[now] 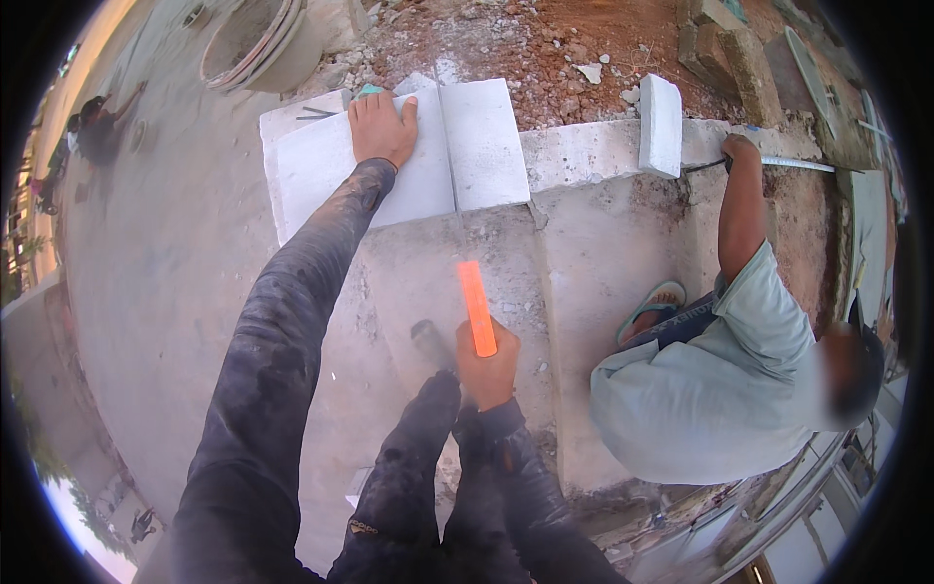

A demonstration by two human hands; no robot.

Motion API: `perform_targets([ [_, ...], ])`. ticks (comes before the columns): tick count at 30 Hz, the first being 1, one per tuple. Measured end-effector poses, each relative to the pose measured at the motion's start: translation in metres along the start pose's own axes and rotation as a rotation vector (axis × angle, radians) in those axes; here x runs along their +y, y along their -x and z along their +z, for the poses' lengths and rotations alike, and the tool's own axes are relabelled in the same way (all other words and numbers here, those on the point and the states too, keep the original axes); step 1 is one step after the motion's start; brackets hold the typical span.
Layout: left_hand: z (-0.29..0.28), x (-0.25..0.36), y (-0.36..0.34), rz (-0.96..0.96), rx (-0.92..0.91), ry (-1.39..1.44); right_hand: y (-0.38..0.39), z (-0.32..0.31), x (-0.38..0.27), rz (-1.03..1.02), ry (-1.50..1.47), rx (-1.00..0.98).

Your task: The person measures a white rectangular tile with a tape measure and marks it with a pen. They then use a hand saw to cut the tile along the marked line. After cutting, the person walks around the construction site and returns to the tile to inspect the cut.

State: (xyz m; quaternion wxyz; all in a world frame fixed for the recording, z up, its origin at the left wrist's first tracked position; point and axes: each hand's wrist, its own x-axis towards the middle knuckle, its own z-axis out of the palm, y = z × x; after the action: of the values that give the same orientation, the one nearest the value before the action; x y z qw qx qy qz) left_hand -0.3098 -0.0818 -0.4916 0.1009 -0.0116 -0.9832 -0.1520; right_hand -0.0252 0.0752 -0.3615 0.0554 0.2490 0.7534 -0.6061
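A white lightweight block (326, 161) lies on the low wall's edge, over another white block (277, 200) that shows at its left. My left hand (382, 131) rests flat on the upper block, fingers stretched out. Closed around the orange handle of a handsaw (477, 304) is my right hand (489, 370), in front of the block. The thin saw blade stretches away from me across the block, along a dark line dividing it from the white section (489, 146) at right. How deep the blade sits I cannot tell.
A co-worker (710, 370) crouches at right, one hand (741, 151) by a measuring tape (798, 164) on the ledge. A small white block (661, 127) stands upright there. Beyond are rubble (574, 68) and a bucket (258, 49). More people are at far left.
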Motion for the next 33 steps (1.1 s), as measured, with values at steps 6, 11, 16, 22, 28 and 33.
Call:
perform_targets([
  [6,0.0,-0.006,0.031,0.015,0.015,-0.177,-0.002,0.006,0.004,0.002,-0.033,-0.013],
  [11,-0.016,-0.003,0.035,-0.031,-0.073,-0.176,0.011,0.008,0.004,0.046,0.044,-0.03],
  [16,-0.021,0.003,0.034,-0.031,-0.118,-0.143,0.07,-0.016,0.006,0.065,0.137,0.0],
  [22,-0.017,0.0,0.035,0.007,-0.118,-0.16,-0.016,0.019,-0.003,0.049,0.059,-0.039],
  [28,-0.013,0.003,0.031,0.01,-0.09,-0.175,0.074,-0.02,-0.003,0.083,0.14,0.026],
  [33,-0.012,-0.003,0.038,0.031,-0.091,-0.19,-0.001,0.007,-0.006,0.084,0.074,-0.044],
])
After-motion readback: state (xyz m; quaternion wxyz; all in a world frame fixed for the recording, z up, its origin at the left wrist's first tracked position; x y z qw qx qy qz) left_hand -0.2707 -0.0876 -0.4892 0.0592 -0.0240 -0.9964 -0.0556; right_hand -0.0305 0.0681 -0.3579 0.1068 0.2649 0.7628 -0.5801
